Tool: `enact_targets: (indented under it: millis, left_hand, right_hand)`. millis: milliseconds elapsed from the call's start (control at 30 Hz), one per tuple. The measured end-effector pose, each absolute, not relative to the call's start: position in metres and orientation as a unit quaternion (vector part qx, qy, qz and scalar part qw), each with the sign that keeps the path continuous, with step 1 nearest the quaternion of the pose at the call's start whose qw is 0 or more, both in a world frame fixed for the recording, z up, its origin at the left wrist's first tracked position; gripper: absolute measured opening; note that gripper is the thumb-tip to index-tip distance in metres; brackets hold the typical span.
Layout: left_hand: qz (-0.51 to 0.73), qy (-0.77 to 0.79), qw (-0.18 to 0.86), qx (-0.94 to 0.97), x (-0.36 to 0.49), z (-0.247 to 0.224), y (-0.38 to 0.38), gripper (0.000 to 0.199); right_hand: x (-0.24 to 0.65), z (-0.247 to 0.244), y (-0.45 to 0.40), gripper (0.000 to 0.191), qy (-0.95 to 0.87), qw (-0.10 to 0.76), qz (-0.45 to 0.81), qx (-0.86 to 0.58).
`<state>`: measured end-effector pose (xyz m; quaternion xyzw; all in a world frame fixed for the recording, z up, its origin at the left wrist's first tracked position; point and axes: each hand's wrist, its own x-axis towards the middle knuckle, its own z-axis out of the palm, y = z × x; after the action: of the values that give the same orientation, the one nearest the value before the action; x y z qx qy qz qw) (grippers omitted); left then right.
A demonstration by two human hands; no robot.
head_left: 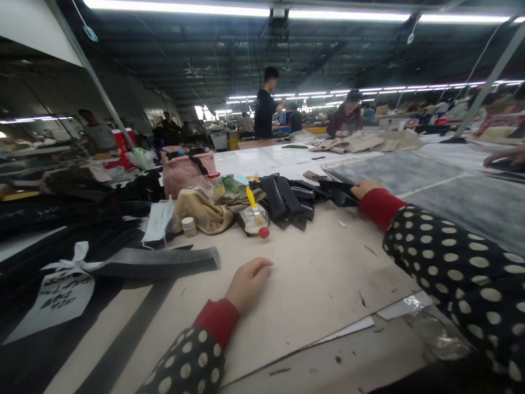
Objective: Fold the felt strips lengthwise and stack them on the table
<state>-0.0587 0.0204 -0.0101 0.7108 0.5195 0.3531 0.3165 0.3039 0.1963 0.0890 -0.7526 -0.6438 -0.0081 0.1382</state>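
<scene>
**Hands at a cluttered cutting bench**

Fluorescent strips light a long workshop; up front lies a tan cardboard-covered table (pixel 311 273), matte and scuffed. One left hand (pixel 248 282) rests palm-down on it, fingers loosely curled, holding nothing. One right hand (pixel 365 189) reaches to a stack of black, strap-like fabric pieces (pixel 291 202) at the board's far edge, touching it; whether its fingers grip I cannot tell. Nearby: one yellow-handled brush (pixel 254 208), one small jar (pixel 189 226), one grey flat strip (pixel 159 262).
</scene>
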Motion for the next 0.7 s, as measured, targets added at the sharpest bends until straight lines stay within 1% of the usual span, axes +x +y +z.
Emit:
enact_targets:
  millis: [133, 233, 300, 367, 433, 567, 700]
  left_hand:
    - [0.356, 0.515, 0.322, 0.71, -0.059, -0.011, 0.021, 0.022]
    - [0.366, 0.506, 0.327, 0.709, -0.058, -0.011, 0.021, 0.023]
    - [0.382, 0.5, 0.354, 0.692, -0.057, -0.01, 0.02, 0.025]
    - [0.396, 0.496, 0.411, 0.654, -0.053, -0.007, 0.017, 0.03]
    - [0.407, 0.488, 0.48, 0.604, -0.05, -0.001, 0.012, 0.037]
    - [0.431, 0.438, 0.587, 0.527, -0.049, 0.009, 0.004, 0.045]
    - [0.445, 0.365, 0.653, 0.492, -0.053, 0.013, 0.0, 0.043]
  right_hand:
    - [0.323, 0.122, 0.166, 0.027, -0.638, 0.136, -0.032, -0.757]
    - [0.326, 0.134, 0.132, 0.025, -0.67, 0.176, -0.002, -0.721]
    - [0.319, 0.134, 0.11, 0.025, -0.684, 0.225, 0.066, -0.691]
    - [0.303, 0.127, 0.089, 0.025, -0.684, 0.276, 0.159, -0.656]
    - [0.281, 0.116, 0.07, 0.025, -0.68, 0.308, 0.252, -0.616]
    - [0.228, 0.084, 0.038, 0.026, -0.646, 0.323, 0.42, -0.549]
    - [0.184, 0.046, 0.015, 0.025, -0.554, 0.327, 0.568, -0.513]
